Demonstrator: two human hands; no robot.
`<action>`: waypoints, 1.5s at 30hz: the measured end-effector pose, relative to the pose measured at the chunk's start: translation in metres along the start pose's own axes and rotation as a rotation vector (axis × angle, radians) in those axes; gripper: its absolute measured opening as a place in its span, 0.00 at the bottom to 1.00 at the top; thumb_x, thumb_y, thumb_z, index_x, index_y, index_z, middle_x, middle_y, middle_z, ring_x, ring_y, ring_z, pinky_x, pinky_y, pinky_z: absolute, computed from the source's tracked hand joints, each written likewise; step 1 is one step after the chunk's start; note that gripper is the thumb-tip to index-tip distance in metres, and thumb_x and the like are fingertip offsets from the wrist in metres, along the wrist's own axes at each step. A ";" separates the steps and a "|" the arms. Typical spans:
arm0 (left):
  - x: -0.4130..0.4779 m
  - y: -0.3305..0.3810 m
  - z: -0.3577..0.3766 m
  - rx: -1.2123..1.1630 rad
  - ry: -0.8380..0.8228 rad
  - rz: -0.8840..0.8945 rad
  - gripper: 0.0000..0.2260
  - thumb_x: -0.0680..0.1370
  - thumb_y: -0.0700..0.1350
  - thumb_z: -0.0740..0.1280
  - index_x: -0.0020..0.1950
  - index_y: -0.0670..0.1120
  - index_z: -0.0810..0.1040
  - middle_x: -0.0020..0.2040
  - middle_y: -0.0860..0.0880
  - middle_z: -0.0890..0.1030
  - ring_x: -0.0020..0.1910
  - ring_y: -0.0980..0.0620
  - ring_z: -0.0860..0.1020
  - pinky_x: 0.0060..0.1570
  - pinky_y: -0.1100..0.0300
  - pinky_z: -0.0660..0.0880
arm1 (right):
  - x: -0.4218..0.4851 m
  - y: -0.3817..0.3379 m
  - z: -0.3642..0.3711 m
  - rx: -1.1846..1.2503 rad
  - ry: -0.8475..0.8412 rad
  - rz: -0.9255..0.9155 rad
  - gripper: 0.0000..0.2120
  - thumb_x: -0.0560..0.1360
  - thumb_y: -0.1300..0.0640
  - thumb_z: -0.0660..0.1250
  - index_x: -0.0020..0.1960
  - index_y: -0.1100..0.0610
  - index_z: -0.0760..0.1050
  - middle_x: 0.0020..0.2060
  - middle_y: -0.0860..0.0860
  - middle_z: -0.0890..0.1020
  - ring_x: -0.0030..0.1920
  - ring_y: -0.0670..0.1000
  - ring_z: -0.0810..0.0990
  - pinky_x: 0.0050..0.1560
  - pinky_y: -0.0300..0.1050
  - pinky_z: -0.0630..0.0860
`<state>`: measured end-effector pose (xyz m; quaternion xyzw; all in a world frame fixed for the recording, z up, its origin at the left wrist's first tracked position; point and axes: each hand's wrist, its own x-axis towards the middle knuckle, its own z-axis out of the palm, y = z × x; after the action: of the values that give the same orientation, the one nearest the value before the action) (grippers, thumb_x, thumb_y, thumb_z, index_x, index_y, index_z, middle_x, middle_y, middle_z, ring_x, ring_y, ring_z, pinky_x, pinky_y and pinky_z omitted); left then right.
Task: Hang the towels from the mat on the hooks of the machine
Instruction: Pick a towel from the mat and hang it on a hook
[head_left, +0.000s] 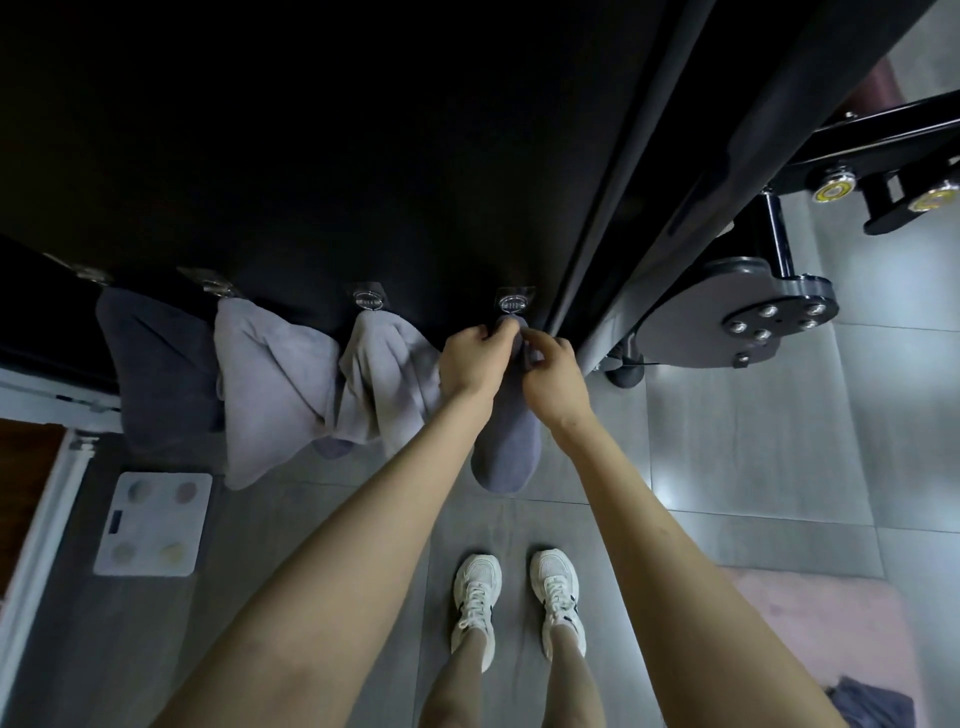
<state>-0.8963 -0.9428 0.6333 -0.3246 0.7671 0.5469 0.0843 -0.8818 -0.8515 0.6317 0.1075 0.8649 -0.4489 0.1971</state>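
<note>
A dark grey towel (506, 447) hangs below the rightmost hook (512, 302) on the black machine panel (322, 156). My left hand (475, 358) and my right hand (553, 374) both pinch its top corner just under that hook. To the left, a light grey towel (387, 374) hangs from the second hook (368, 300), a pale grey towel (270, 389) from a third hook (215, 286), and a dark towel (156, 369) from the far left hook (91, 273). Another dark towel (872, 704) lies on the pink mat (810, 618) at bottom right.
A white bathroom scale (154, 525) lies on the tiled floor at left. My white sneakers (517, 603) stand on the tiles below the hooks. The machine's black frame post (618, 218), round base plate (748, 322) and pulleys (883, 195) fill the right.
</note>
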 end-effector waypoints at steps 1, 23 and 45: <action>0.000 0.002 -0.001 -0.004 -0.008 -0.011 0.14 0.71 0.56 0.66 0.44 0.46 0.84 0.39 0.49 0.83 0.42 0.51 0.80 0.43 0.57 0.77 | -0.002 0.002 0.000 0.028 0.025 0.002 0.21 0.75 0.61 0.55 0.67 0.49 0.69 0.63 0.54 0.70 0.61 0.58 0.73 0.63 0.56 0.69; -0.140 0.059 0.074 0.460 -0.588 0.262 0.08 0.72 0.40 0.65 0.33 0.49 0.74 0.34 0.48 0.78 0.42 0.42 0.79 0.43 0.54 0.75 | -0.144 0.136 -0.156 0.212 0.241 0.420 0.12 0.71 0.64 0.58 0.45 0.51 0.77 0.38 0.51 0.83 0.40 0.53 0.82 0.50 0.49 0.79; -0.462 0.196 0.533 1.011 -1.512 0.957 0.05 0.78 0.43 0.62 0.42 0.46 0.74 0.39 0.45 0.80 0.37 0.48 0.77 0.39 0.61 0.70 | -0.362 0.449 -0.413 0.699 0.787 1.002 0.09 0.73 0.66 0.56 0.40 0.66 0.74 0.33 0.61 0.78 0.29 0.55 0.74 0.29 0.49 0.70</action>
<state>-0.7737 -0.2414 0.8045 0.5179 0.7031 0.1975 0.4455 -0.4939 -0.2587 0.6748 0.7010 0.5248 -0.4828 0.0074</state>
